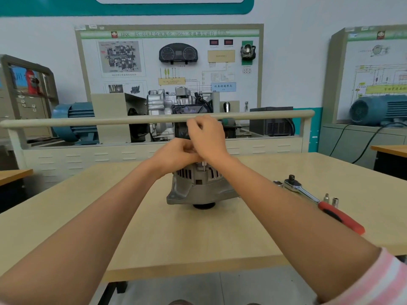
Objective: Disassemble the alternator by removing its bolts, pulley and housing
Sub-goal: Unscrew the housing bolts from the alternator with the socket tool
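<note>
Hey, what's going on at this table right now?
A person is working on an alternator that stands pulley-down on a wooden table. Both hands are on top of it: the left hand and the right hand are curled around something small above a thin metal shaft entering the housing. A ratchet wrench with a red handle and two loose sockets lie unused to the right.

The alternator (199, 188) has a dull grey cast-metal housing with a slightly rough, matt look, and a black, seemingly plastic part beneath it. The table (187, 234) shows a pale, smooth wood-grain top with a low sheen. The ratchet wrench (308, 194) is bright polished metal with a glossy red and black handle; two small sockets (331, 199) beside it shine like chrome.
</note>
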The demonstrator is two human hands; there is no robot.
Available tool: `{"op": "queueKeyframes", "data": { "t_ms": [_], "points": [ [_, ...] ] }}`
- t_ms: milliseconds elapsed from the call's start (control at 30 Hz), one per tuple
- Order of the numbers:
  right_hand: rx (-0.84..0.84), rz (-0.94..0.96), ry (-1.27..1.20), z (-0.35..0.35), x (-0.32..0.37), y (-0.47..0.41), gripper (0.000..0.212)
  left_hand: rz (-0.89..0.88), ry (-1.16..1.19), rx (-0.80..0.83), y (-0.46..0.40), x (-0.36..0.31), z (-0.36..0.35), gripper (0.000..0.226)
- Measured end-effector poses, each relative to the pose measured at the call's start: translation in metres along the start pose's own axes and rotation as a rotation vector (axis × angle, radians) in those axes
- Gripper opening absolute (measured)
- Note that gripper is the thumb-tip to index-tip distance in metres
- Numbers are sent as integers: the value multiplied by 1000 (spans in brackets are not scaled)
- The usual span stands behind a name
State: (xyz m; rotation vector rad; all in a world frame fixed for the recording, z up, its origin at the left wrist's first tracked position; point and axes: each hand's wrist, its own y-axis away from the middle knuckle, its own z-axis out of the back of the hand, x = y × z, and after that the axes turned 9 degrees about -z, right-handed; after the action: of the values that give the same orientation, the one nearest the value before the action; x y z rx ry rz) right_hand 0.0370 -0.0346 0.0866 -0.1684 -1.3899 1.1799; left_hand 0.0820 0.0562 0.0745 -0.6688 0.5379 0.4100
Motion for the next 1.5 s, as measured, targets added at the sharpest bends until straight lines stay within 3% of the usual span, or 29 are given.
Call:
{"op": "queueKeyframes", "data": {
  "t_ms": [133,267,333,400,500,567,600,700,767,900,1000,1067,1133,1233,1300,1400,1500],
  "points": [
    [156,-290,-484,10,2,-11,43,-8,70,52,-1,3,1,8],
    [148,-355,-608,8,5,-12,46,-8,112,48,-1,3,2,6],
    [122,-320,-497,6,3,-9,46,1,108,34,-1,2,2,7],
    [72,-168,-275,4,1,-4,41,-4,83,16,0,3,2,14],
    [-156,111,418,-7,-7,6,21,3,-53,-39,-2,2,0,12],
    [-245,88,666,-12,-8,9,32,12,-148,-42,-1,-2,-1,25],
    [-245,68,646,-12,-7,9,34,9,-145,-48,0,-3,-2,26],
    [-152,95,363,-6,-3,4,25,8,-66,-63,0,-2,-2,18],
    [-6,23,98,-3,0,0,39,6,-7,-43,1,0,-1,4],
    [172,-306,-504,4,5,-10,45,-12,76,26,2,0,1,14],
    [173,-335,-627,3,5,-11,47,-18,90,9,3,-1,1,17],
    [127,-292,-537,1,4,-7,48,-12,90,-13,2,0,1,4],
    [83,-183,-349,0,3,-3,46,-12,86,-33,2,1,0,13],
    [-70,71,260,-7,-1,6,28,-14,-1,-71,0,3,-1,9],
    [-212,118,562,-14,-3,12,24,-17,-111,-77,0,0,-1,23],
    [-225,103,508,-15,-2,11,27,-47,-103,-64,1,-2,0,19],
    [-65,46,184,-9,3,5,36,-46,-7,-54,2,-1,0,6]
  ]
}}
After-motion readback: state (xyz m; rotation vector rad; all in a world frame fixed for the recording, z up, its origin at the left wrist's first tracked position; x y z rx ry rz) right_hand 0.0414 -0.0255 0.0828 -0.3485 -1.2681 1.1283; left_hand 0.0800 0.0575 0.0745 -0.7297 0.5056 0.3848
